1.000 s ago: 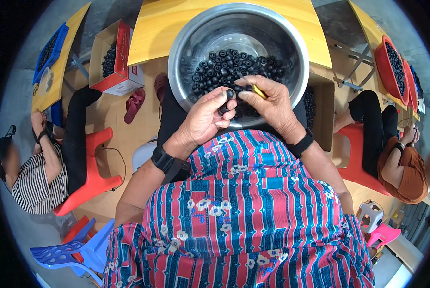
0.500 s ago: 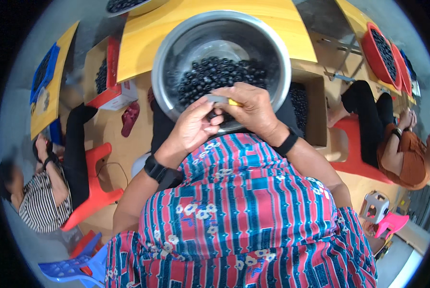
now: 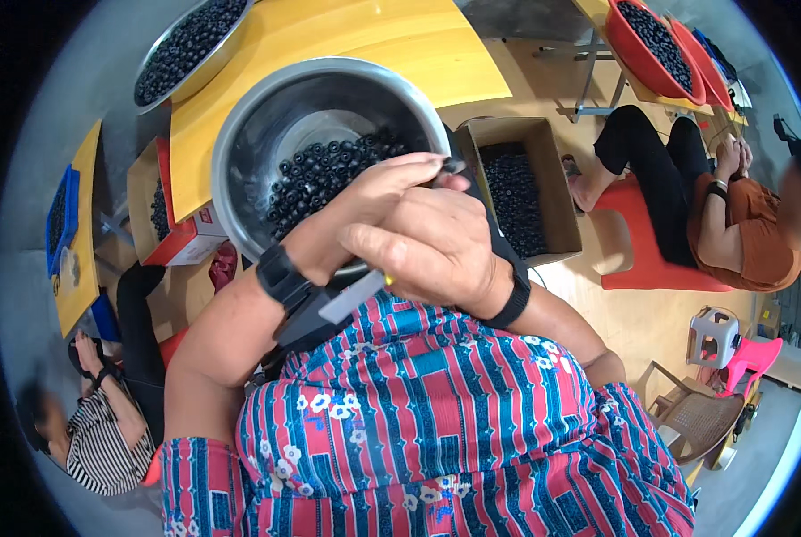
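Observation:
A steel bowl [image 3: 224,174] sits in front of me, partly filled with small black ring-shaped parts [image 3: 320,174]. My left hand [image 3: 387,197] reaches right across the bowl's rim, a small black part [image 3: 454,167] pinched at its fingertips. In front of it my right hand [image 3: 432,246] is closed around a small knife [image 3: 351,297]. The knife's flat grey blade points down toward my lap, and only a bit of its yellow handle shows. The fingers of my right hand partly cover my left hand.
A cardboard box [image 3: 562,197] of black parts stands right of the bowl. On the yellow table [image 3: 391,36] rests another full bowl [image 3: 157,107]. Co-workers sit on both sides, one on a red stool [image 3: 629,242]. Red basins [image 3: 656,54] stand at the far right.
The view has swung right. My left hand has moved from over the bowl toward the box with a black part. My right hand has turned, its knife blade now pointing down and left.

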`<state>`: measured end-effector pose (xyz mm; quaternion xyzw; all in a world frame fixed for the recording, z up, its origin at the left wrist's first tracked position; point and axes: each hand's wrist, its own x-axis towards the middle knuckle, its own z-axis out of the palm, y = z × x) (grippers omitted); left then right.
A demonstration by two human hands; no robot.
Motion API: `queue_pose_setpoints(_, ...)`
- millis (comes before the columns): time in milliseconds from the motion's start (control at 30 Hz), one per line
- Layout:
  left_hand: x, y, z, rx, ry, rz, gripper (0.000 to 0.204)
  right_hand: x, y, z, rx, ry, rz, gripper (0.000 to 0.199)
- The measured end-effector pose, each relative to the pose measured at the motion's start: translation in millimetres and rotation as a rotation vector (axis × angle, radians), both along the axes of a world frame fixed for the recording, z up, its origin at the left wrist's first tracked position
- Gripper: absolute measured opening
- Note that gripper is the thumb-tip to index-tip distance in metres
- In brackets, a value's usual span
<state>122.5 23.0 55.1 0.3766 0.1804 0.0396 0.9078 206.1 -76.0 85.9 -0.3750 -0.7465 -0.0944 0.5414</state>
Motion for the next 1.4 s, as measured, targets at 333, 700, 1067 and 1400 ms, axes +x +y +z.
queue_pose_setpoints(333,15.0,-2.1,-4.5,0.101,-0.039,0.072,0.061,0.6,-6.3,-0.8,-0.125,0.021,-0.065,0.036)
queue_pose_setpoints(700,-115.9,-4.6,-36.4,0.256,0.117,0.519,0.029,5.3,25.8,-47.3,-0.763,0.551,-0.198,0.012)
queue_pose_setpoints(1067,-126.0,-17.3,-57.1,0.170,0.060,0.632,0.024,2.9,32.9,-66.0,-0.945,-0.238,-0.363,0.023)
queue_pose_setpoints(1400,-125.5,-19.6,-56.9,0.159,0.069,0.624,0.025,1.7,36.6,-66.8,-0.961,-0.264,-0.358,0.025)
